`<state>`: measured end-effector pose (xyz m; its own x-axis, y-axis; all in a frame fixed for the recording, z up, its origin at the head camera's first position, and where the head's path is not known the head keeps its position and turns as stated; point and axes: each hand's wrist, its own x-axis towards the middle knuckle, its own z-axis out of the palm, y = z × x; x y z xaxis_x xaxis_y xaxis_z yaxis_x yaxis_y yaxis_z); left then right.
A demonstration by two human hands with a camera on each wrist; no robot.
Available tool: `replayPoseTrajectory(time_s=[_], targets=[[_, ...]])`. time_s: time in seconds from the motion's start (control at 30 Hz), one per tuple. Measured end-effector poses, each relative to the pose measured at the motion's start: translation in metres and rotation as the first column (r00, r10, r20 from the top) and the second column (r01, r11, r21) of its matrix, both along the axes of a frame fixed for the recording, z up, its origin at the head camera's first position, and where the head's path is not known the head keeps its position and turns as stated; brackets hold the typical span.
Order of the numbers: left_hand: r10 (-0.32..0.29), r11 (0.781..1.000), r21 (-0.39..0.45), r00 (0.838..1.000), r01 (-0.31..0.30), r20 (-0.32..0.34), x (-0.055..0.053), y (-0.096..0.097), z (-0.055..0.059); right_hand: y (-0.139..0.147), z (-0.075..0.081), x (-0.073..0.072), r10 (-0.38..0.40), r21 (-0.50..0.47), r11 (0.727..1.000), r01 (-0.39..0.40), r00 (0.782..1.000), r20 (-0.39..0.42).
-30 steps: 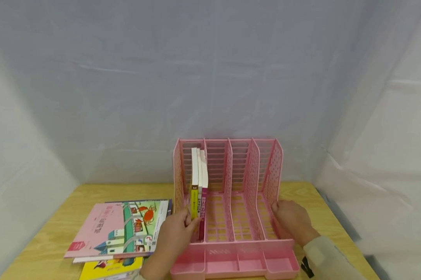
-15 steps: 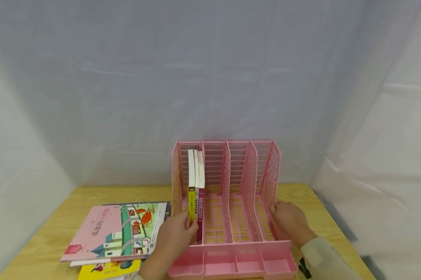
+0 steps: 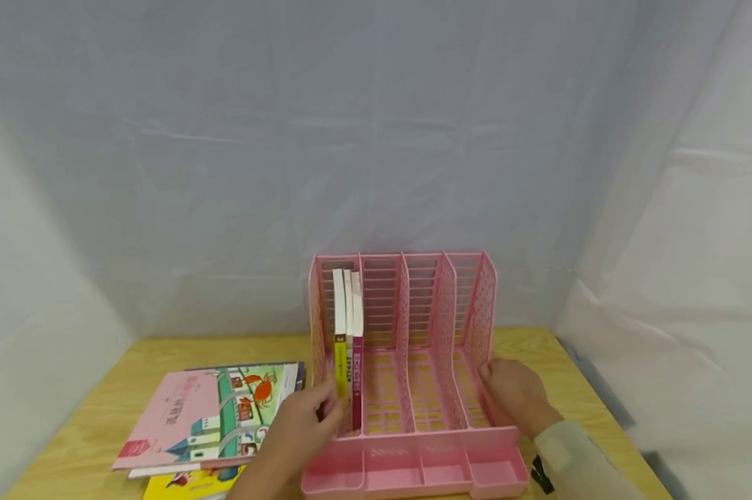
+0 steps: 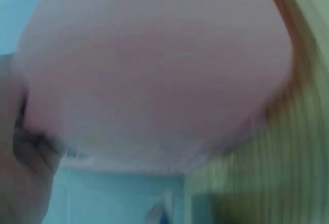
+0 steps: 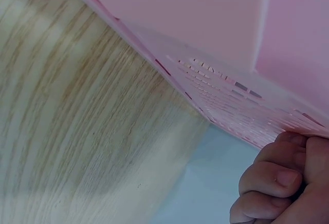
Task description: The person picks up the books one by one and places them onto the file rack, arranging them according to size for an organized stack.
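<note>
A pink desk file rack (image 3: 441,437) with upright dividers stands on the table. In its leftmost slot stand a yellow-spined book (image 3: 341,357), a thin pale-spined book (image 3: 349,371) and a magenta-spined book (image 3: 357,382). My left hand (image 3: 303,423) is at the front of that slot, thumb and fingers loosely bent beside the yellow spine; its fingertips are blurred. The left wrist view is too smeared to show any contact, with part of the hand (image 4: 25,178) at its left edge. My right hand (image 3: 516,392) grips the rack's right side panel, its fingers (image 5: 267,180) curled at the edge.
Left of the rack lies a stack of picture books, a pink one (image 3: 185,417) on top and a yellow one (image 3: 191,482) jutting out below. Small trays (image 3: 444,473) form the rack's front. Behind the wooden table (image 3: 101,389) hangs pale sheeting (image 3: 376,139).
The left hand has loosened and drawn slightly back from the books, and a gap shows between thumb and finger. The right hand keeps its hold on the rack. The view has shifted slightly.
</note>
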<state>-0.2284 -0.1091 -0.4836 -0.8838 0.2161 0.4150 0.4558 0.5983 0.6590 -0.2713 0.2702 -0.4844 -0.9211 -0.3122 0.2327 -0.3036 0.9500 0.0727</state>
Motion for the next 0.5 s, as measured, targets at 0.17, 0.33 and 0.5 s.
replayPoseTrajectory(time_s=[0.17, 0.33, 0.5], targets=[[0.139, 0.989, -0.032, 0.988, -0.142, -0.068, 0.009, -0.038, 0.012, 0.001, 0.0, 0.0, 0.018, 0.016, 1.0, -0.018, 1.0, -0.013], [0.349, 0.919, -0.224, 0.934, -0.325, 0.076, 0.011, -0.106, 0.033, -0.002, 0.001, -0.001, 0.004, -0.028, 1.0, -0.003, 1.0, 0.016], [0.527, 0.825, -0.381, 0.813, -0.418, 0.249, 0.005, -0.183, 0.029, -0.004, 0.003, -0.001, -0.031, -0.064, 0.997, 0.035, 0.997, 0.069]])
